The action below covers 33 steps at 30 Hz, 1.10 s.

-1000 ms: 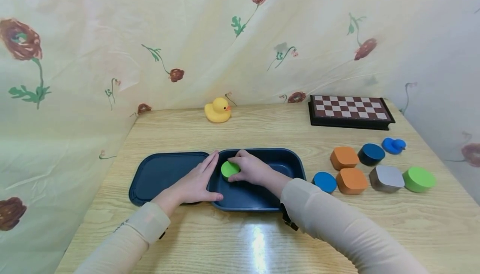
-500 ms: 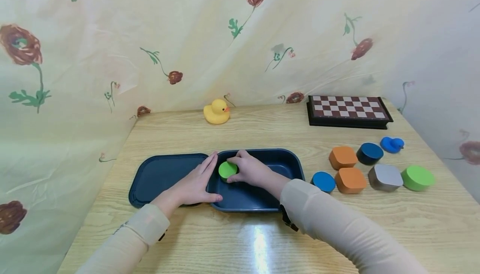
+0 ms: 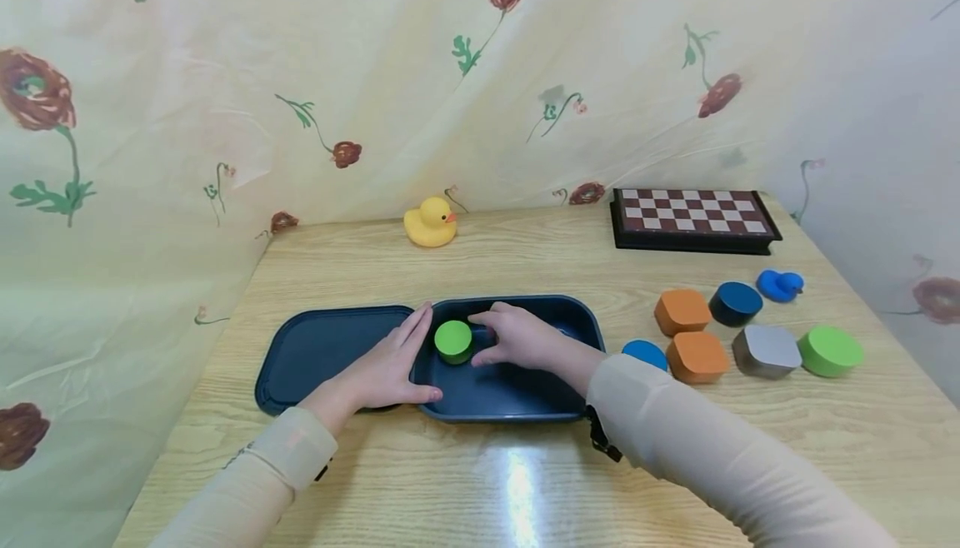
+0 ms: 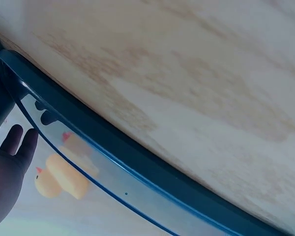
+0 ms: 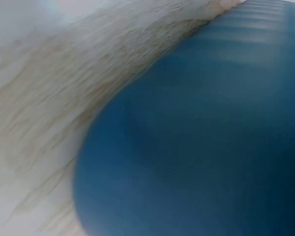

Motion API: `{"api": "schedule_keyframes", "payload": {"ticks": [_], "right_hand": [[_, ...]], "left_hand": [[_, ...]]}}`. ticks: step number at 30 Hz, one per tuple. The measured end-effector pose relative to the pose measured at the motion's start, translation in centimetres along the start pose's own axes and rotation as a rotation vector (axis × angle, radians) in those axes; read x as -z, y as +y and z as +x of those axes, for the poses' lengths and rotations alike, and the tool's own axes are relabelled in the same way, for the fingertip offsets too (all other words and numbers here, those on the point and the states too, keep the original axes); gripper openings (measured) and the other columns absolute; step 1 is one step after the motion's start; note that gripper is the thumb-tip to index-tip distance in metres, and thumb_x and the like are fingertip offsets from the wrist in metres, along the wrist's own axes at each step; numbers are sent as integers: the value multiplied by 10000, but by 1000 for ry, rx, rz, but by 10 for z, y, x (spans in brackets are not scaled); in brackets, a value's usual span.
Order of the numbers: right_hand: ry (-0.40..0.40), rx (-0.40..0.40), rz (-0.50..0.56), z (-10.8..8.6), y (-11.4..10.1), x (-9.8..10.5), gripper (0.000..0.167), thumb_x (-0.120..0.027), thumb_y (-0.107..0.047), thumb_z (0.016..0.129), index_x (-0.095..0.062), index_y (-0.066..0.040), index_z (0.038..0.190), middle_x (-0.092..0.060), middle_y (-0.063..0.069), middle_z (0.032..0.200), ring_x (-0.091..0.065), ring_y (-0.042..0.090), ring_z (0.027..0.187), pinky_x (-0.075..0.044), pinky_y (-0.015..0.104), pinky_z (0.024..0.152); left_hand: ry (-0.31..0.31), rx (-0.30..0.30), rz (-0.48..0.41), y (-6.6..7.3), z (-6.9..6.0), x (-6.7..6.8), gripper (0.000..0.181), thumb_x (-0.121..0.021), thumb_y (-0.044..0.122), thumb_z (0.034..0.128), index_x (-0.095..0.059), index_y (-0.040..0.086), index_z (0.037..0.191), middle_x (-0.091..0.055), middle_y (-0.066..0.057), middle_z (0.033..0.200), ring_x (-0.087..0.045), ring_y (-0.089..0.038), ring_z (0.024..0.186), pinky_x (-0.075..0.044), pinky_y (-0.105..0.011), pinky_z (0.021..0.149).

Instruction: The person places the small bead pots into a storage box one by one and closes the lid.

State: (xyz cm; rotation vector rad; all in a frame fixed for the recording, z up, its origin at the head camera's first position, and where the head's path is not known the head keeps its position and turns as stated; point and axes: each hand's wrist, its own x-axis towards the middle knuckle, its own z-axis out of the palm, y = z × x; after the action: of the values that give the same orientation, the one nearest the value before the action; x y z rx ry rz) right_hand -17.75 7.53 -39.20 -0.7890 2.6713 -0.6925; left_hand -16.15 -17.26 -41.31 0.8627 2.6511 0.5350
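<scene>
A green round block [image 3: 453, 341] stands inside the dark blue container [image 3: 510, 402], near its left end. My right hand [image 3: 525, 338] is in the container just right of that block, thumb and fingers spread apart and holding nothing. With straight fingers, my left hand [image 3: 386, 369] rests at the container's left rim, thumb held away. Partly beneath it lies a flat dark blue lid [image 3: 315, 356]. The left wrist view has the left hand's fingers [image 4: 27, 147] beside a blue rim [image 4: 113, 137]. Blue container wall [image 5: 196, 132], blurred, fills most of the right wrist view.
Right of the container sit two orange blocks [image 3: 697, 356], a grey block [image 3: 767, 351], a green oval block [image 3: 831, 351], a dark blue round block [image 3: 736, 304], a lighter blue one [image 3: 645, 354] and a blue duck [image 3: 780, 286]. Behind are a yellow duck [image 3: 431, 221] and a chessboard [image 3: 693, 221].
My right hand has let go of the green round block and drawn back to the right. The block stays at the container's left end; my left hand keeps its place.
</scene>
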Motion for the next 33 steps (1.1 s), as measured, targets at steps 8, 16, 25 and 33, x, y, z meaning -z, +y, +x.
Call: {"api": "schedule_keyframes", "payload": {"ticks": [8,16,25,33], "right_hand": [[-27,30,16,-13,8,9,676,-742,-378,795,-503,-101,1363,-550,51,979,-499,137,804,-437,282,666],[-23,33,53,-27,14,27,696,-731,-411,795,-481,-136,1384,-525,50,931,-468,158,778,-403,298,616],[47,50,114,-46,30,49,704,-743,-405,784,-499,-91,1364,-492,88,843,-437,185,755,-345,302,579],[58,-44,145,-64,48,65,800,-708,-499,780,-423,-121,1425,-488,176,1319,-502,346,1106,-444,473,884]], "left_hand": [[-4,5,-2,0,0,0,1105,-637,589,792,93,165,1505,113,21,1563,-113,-270,1407,-199,-485,1090],[-5,16,-1,1,0,-1,1109,-641,588,789,100,173,1503,124,40,1560,-112,-260,1407,-192,-476,1094],[-2,13,-10,2,-1,-1,1109,-652,568,791,103,174,1502,126,32,1561,-99,-253,1410,-186,-467,1098],[11,5,-18,0,-1,-2,1109,-658,562,789,89,163,1506,117,24,1562,-93,-254,1412,-190,-473,1095]]}}
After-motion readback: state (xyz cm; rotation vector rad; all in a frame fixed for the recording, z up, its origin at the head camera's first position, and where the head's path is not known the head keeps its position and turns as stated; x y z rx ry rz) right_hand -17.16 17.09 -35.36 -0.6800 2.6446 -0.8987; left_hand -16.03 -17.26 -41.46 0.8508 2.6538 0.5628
